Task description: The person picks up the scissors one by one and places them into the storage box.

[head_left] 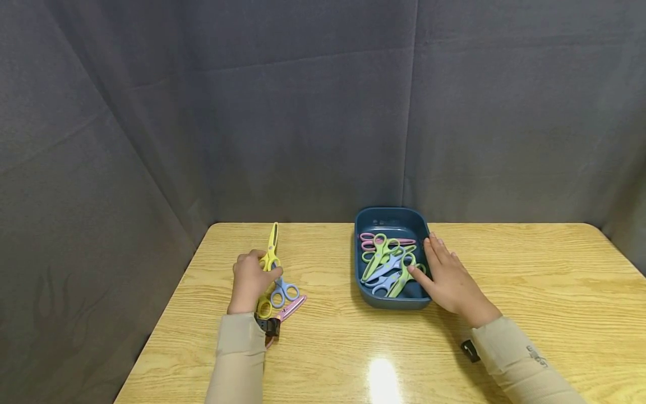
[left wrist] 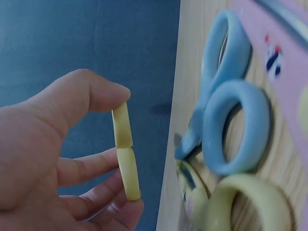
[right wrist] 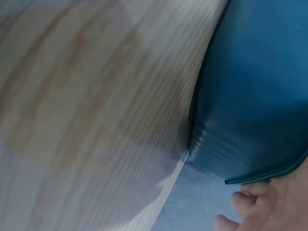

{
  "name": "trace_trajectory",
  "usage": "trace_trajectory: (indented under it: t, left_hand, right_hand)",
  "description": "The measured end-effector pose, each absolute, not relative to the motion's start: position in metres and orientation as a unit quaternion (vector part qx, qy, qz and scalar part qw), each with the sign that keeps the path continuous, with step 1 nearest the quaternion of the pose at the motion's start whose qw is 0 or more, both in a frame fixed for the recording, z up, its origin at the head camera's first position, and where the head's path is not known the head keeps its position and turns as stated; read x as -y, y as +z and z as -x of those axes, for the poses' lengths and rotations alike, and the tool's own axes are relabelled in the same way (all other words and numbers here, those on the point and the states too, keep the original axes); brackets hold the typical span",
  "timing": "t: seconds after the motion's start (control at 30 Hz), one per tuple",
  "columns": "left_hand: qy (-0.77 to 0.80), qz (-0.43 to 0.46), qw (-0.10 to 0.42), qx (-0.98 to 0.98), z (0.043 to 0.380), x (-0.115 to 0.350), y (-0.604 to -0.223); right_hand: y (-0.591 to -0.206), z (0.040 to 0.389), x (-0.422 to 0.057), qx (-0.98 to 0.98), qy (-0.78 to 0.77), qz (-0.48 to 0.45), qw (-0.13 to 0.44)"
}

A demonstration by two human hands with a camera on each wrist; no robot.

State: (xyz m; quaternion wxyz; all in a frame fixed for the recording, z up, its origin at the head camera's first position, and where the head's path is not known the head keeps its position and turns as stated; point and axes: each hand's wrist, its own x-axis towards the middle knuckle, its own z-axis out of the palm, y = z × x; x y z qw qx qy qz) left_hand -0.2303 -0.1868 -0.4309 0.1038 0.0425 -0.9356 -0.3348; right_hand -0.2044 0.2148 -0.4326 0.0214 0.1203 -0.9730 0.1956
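Between thumb and fingers, my left hand pinches the handles of yellow scissors; in the left wrist view, the yellow handle loops stand edge-on in the grip. Below that hand lie blue scissors, pink scissors and another yellow pair, partly covered by the hand and wrist. My right hand rests with extended fingers along the right side of a dark blue bin, its thumb over the rim. Inside the bin are several scissors in pink, green and blue.
The wooden table ends at a grey cloth backdrop, which also hangs at the left. A small black device sits at the left wrist, and another at the right.
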Motion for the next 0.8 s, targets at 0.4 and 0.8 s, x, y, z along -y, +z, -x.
trace_trajectory:
  t: [0.4,0.8]
  left_hand:
    - [-0.350,-0.008,0.137,0.927,0.230,0.167,-0.430]
    - [-0.355,0.037,0.140,0.924,0.226,0.146,-0.429]
  right_hand:
    - [-0.431,0.204,-0.215,0.973,0.197,-0.120,0.025]
    - [-0.431,0.204,-0.214,0.973,0.196,-0.121,0.022]
